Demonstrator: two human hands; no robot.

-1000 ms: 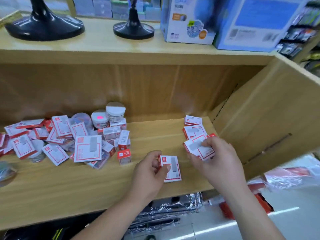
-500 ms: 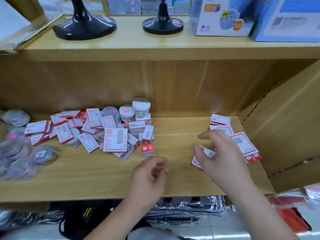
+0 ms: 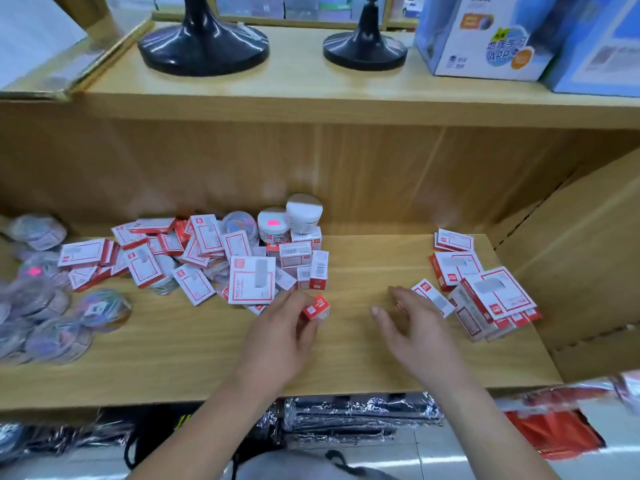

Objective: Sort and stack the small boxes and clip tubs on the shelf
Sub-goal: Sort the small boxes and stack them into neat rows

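Left hand (image 3: 277, 337) is pinching a small red box (image 3: 316, 307) between thumb and fingertips, near the middle of the shelf (image 3: 346, 362), a little toward the front edge. Can't tell if the box is touching the wood; fingers are hiding its lower left side. Red face is tilting up at the camera. Long axis seems to be running front-left to back-right, but too much is covered to be sure.

Right hand (image 3: 419, 327) is hanging over the shelf right of centre, fingers spread and relaxed, gripping nothing. It's overlapping a corner of a flat white box (image 3: 434, 299) at the near side of the right group of boxes (image 3: 491, 299), which is lying overlapped by the shelf's right end.

Loose pile of boxes (image 3: 252, 280) is lying just behind the left hand, with white tubs (image 3: 304, 212) standing at its rear by the back edge. Small-box labels are blurring out, unreadable. Clear round tubs (image 3: 48, 317) are lying at the left end, smeared and cut off by the frame.

On the upper shelf (image 3: 346, 98), two black stand bases (image 3: 204, 46) and blue cartons (image 3: 485, 39) are getting cropped at the top.
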